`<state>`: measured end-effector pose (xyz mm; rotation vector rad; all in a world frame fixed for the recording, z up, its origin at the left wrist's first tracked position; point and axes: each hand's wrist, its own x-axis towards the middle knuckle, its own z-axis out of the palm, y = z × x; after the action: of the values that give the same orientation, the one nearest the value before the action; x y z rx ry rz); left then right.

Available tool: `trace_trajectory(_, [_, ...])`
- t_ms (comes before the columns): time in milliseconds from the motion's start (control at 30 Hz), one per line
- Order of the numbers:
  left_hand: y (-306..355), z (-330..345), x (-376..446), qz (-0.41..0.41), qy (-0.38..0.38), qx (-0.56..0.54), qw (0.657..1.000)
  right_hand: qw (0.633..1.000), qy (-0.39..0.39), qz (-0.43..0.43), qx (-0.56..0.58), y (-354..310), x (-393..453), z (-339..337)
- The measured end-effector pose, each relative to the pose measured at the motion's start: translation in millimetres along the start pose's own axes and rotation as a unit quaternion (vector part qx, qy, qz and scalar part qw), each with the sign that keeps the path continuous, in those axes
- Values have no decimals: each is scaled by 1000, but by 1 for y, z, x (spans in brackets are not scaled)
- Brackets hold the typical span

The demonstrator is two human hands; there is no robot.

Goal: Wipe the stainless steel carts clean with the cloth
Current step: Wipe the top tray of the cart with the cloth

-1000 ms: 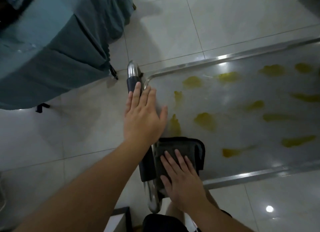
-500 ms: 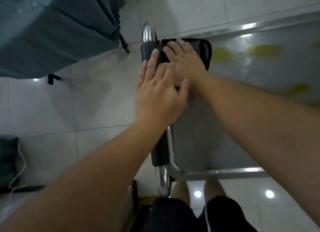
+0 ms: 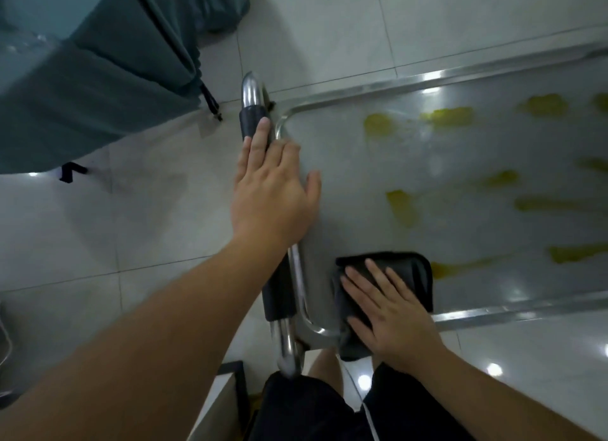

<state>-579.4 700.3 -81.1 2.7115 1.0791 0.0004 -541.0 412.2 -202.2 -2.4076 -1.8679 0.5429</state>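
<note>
The shiny stainless steel cart top [image 3: 378, 164] had a raised rim; pale floor tiles [image 3: 115, 243] lay open on its left, and a teal draped cloth [image 3: 82, 95] hung near its far corner. Yellow smears [image 3: 403, 207] covered the surface toward the right. No writing could be read. The folded dark grey cloth [image 3: 408, 269] lay at the near corner under the right hand [image 3: 391, 319], whose straight, spread fingers pressed it flat. The left hand [image 3: 273, 190] rested, fingers relaxed, over the black-sleeved steel handle bar [image 3: 253, 118]
</note>
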Motion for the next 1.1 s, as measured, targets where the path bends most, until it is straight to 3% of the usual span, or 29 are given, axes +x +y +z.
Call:
trace_trajectory(100, [2, -1, -1, -1, -2, 8, 1000, 999, -24, -34, -15, 18, -5, 1])
trace_trajectory(267, [2, 4, -2, 5, 2, 26, 1000, 997, 10, -68, -29, 57, 63, -20])
trace_trajectory(367, [1, 7, -2, 6, 20, 32, 999, 998, 41, -39, -26, 84, 140, -49])
trace_trajectory(500, [4, 8, -1, -7, 29, 49, 998, 999, 23, 24, -10, 128, 262, -95])
trace_trajectory(633, [5, 9, 2, -12, 25, 68, 997, 999, 23, 31, -15, 150, 301, -105])
trace_trajectory(767, [4, 10, 2, -20, 24, 72, 997, 999, 34, 30, -9, 138, 239, -85])
trace_trajectory(900, [3, 12, 3, -27, 14, 75, 997, 999, 51, -5, -3, 119, 114, -54])
trace_trajectory(1033, [3, 14, 3, -24, 6, 93, 995, 1000, 4, -19, -19, 112, -34, -17])
trace_trajectory(1100, [2, 15, 3, -23, 5, 100, 995, 1000, -22, -10, -19, 117, -63, -12])
